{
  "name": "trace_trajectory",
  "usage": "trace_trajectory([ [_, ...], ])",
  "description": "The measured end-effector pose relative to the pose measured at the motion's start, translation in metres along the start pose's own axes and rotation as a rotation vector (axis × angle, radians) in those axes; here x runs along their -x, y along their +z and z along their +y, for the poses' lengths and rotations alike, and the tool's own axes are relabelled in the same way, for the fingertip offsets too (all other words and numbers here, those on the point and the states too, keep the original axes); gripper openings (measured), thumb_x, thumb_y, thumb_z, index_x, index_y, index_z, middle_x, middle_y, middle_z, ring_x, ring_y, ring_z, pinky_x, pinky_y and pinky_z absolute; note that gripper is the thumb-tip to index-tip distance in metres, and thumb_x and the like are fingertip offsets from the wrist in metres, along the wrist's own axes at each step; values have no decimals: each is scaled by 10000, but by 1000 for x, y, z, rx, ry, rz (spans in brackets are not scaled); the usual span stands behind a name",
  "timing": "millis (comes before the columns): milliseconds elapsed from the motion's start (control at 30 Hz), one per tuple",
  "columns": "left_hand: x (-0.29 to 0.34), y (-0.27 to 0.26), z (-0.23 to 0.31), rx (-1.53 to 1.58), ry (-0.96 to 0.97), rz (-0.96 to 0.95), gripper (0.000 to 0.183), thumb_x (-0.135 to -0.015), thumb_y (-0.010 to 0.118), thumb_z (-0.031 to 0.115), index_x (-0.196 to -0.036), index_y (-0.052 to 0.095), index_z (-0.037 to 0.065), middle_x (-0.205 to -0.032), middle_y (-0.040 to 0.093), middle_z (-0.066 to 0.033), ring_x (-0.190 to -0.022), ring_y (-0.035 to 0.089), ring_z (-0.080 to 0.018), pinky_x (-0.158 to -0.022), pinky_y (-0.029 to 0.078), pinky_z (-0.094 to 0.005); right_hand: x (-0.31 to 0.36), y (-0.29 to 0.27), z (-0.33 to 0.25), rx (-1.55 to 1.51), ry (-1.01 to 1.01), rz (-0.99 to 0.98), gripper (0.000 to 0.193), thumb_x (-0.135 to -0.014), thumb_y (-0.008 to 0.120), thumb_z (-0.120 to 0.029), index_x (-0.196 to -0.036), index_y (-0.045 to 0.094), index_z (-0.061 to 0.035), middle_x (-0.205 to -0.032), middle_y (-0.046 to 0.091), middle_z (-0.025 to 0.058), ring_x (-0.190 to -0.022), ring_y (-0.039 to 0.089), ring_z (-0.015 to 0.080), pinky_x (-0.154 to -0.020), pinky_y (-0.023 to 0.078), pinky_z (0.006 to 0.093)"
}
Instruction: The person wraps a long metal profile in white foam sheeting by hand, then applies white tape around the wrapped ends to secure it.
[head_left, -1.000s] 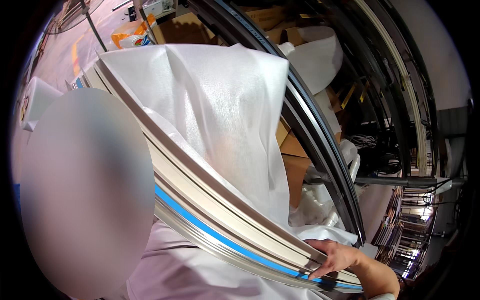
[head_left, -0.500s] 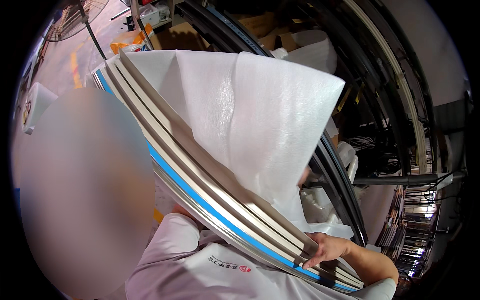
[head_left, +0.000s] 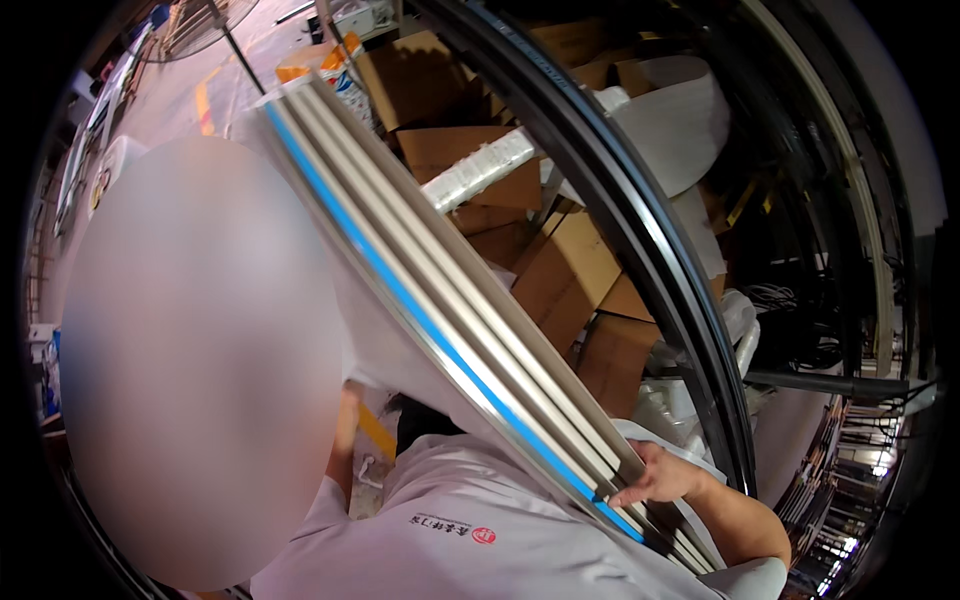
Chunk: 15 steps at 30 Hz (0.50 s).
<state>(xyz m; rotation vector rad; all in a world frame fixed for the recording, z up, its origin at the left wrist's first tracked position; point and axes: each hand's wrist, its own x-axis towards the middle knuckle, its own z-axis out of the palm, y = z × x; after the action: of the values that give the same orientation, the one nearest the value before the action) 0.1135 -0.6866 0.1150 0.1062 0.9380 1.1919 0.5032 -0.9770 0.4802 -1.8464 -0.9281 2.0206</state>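
A bundle of long pale metal profiles (head_left: pixel 455 285) with a blue strip runs slantwise from the upper left to the lower right. My right hand (head_left: pixel 650 475) grips the bundle near its lower end, fingers laid over the grooved face. My left hand (head_left: pixel 350 393) is to the left of the bundle, partly covered by a blurred patch. White foam sheet (head_left: pixel 385 345) passes under the profiles and tapers toward that hand, which appears closed on it. More of the sheet shows by my right hand.
Dark curved-looking profiles (head_left: pixel 655 235) stand just right of the bundle. Behind lie cardboard boxes (head_left: pixel 565 265), a white wrapped roll (head_left: pixel 485 168) and clear plastic. A dark bar (head_left: pixel 830 383) juts out at the right. A large blurred oval (head_left: pixel 200 360) hides the left side.
The foam sheet that was spread above and right of the profiles now lies under and left of them. My left arm has come out to the left; my right hand keeps its grip.
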Motion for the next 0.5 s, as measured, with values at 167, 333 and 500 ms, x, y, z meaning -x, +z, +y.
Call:
trace_trajectory([
  [167, 38, -58, 58, 39, 193, 183, 349, -1004, 586, 206, -1254, 612, -35, -1170, 692, -150, -1042, 675, -270, -902, 565, -390, -69, -15, 65, 104, -104, 41, 748, -768, 920, -270, -1371, 593, 26, -1299, 669, 146, -1160, 597, 173, -1005, 474, 302],
  [333, 49, -85, 63, 42, 275, 340, 338, -996, 600, 198, -1236, 622, -39, -1156, 695, -153, -1031, 678, -273, -896, 568, -391, -134, -25, 109, 19, -89, 92, 645, -765, 918, -274, -1267, 671, 49, -1292, 678, 154, -1147, 600, 159, -1015, 457, 276],
  [500, 40, -150, 69, -233, 190, 627, 355, -978, 622, 199, -1227, 628, -55, -1161, 699, -168, -1003, 686, -283, -891, 569, -387, -171, -27, 149, -46, -130, 101, 728, -748, 926, -186, -1331, 577, 77, -1162, 711, 99, -1050, 643, 136, -958, 498, 272],
])
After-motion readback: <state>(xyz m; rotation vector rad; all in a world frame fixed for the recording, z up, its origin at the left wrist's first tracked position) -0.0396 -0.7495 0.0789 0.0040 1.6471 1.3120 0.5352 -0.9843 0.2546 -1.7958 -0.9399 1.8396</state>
